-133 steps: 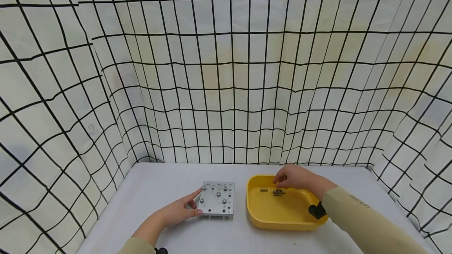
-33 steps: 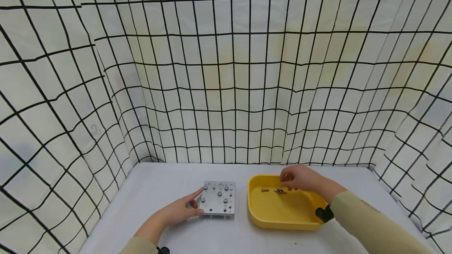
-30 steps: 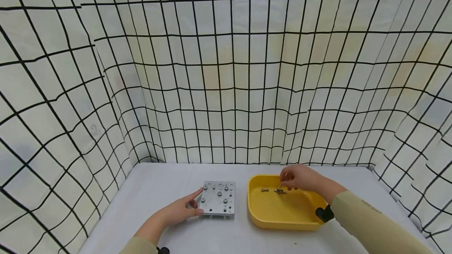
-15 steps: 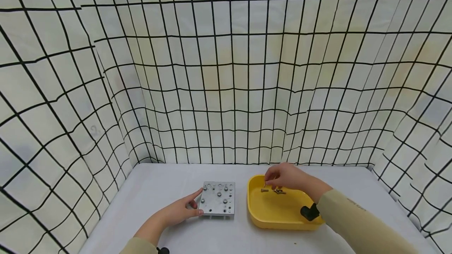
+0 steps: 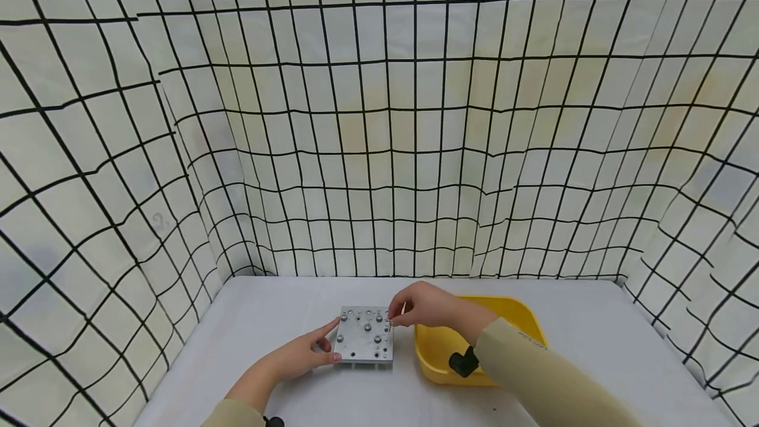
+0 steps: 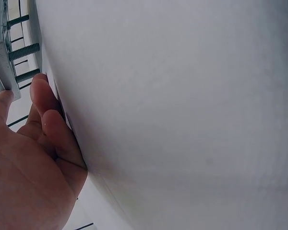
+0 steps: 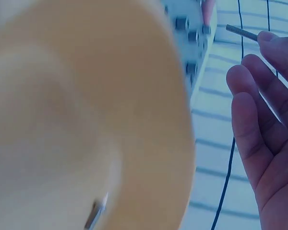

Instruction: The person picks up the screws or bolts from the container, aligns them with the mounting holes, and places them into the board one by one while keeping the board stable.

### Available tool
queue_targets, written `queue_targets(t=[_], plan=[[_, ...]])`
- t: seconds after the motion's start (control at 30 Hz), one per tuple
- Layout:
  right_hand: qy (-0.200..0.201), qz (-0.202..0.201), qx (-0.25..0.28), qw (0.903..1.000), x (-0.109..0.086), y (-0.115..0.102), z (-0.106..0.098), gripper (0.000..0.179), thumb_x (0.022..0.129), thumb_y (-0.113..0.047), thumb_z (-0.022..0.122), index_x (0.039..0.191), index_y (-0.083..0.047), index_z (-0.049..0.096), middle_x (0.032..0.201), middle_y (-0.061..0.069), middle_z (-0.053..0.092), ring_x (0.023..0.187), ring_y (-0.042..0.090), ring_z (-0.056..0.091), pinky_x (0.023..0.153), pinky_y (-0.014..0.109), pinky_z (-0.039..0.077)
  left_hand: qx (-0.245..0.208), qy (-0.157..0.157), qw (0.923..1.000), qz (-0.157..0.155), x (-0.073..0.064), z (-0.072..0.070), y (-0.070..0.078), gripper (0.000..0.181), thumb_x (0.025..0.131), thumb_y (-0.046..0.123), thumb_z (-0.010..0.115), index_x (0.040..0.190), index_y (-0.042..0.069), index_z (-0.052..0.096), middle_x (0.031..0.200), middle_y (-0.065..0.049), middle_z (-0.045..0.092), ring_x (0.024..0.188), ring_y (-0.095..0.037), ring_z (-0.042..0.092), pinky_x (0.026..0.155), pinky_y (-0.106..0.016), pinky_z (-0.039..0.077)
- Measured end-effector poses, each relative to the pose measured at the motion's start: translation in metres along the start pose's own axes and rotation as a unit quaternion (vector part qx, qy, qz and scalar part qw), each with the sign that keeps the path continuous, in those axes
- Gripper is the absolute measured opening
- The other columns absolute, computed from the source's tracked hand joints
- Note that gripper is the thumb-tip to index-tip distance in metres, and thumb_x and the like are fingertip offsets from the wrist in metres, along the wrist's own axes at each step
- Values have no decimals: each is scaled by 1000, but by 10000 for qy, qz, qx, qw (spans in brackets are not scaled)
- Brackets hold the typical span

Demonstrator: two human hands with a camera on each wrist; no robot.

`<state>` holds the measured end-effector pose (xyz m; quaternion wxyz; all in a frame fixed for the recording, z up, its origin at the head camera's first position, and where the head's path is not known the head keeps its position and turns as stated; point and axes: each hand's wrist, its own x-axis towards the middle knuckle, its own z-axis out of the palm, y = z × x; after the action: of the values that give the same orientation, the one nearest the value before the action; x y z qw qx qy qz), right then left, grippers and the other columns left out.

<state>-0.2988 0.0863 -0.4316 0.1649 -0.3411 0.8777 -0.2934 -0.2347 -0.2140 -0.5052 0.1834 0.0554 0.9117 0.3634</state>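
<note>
A square silver metal plate [image 5: 363, 346] with holes lies on the table in the head view. Several bolts [image 5: 367, 327] stand in it, heads up, and threaded shanks [image 6: 25, 51] stick out beneath it in the left wrist view. My left hand [image 5: 302, 353] holds the plate's left side, index finger toward the back corner and thumb at the front. My right hand [image 5: 423, 305] is at the plate's right edge, pinching a screw [image 7: 242, 32] by one end; its threaded shank points out from the fingertips in the right wrist view.
A yellow tray [image 5: 441, 374] stands right of the plate, partly under my right forearm. A loose screw [image 7: 96, 212] lies in it in the right wrist view. A white table [image 5: 332, 400] bears everything. Grid-lined white walls [image 5: 379, 150] rise behind and at both sides.
My right hand has lifted a screw from the yellow tray and carried it left to the plate's right edge. My left hand has stayed on the plate.
</note>
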Motion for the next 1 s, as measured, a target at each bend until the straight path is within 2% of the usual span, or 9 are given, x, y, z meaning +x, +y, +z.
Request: queue_targets(t=[0.17,0.33,0.63,1.0], plan=[[-118,-191,-27,9997,14,-15,15,4,89,-22,76,93,-22,76,82,-15,65,75,7,57,66,22,50,-23,-89,9999,59,3,1,-1,87,84,51,74,156,23,34,106,0,54,81,-18,51,71,-35,42],[-133,-173,-39,9998,22,-25,26,5,89,-22,76,88,-27,74,80,-14,64,75,7,56,67,21,50,-20,-109,9999,127,3,0,-1,86,85,51,73,156,22,34,105,0,55,81,-18,51,71,-35,41],[-238,-60,-378,9990,35,-29,46,7,89,-24,76,87,-30,74,79,-15,63,76,5,54,69,19,49,-110,-140,9998,82,0,-2,-2,83,87,46,73,156,21,34,105,-1,55,80,-18,52,69,-34,42],[-408,-201,-815,9956,44,-33,60,8,91,-24,75,87,-31,72,79,-17,61,78,3,52,72,19,46,-183,-161,9997,85,-2,-4,2,80,89,43,71,156,18,34,103,-2,55,78,-19,52,68,-34,42]])
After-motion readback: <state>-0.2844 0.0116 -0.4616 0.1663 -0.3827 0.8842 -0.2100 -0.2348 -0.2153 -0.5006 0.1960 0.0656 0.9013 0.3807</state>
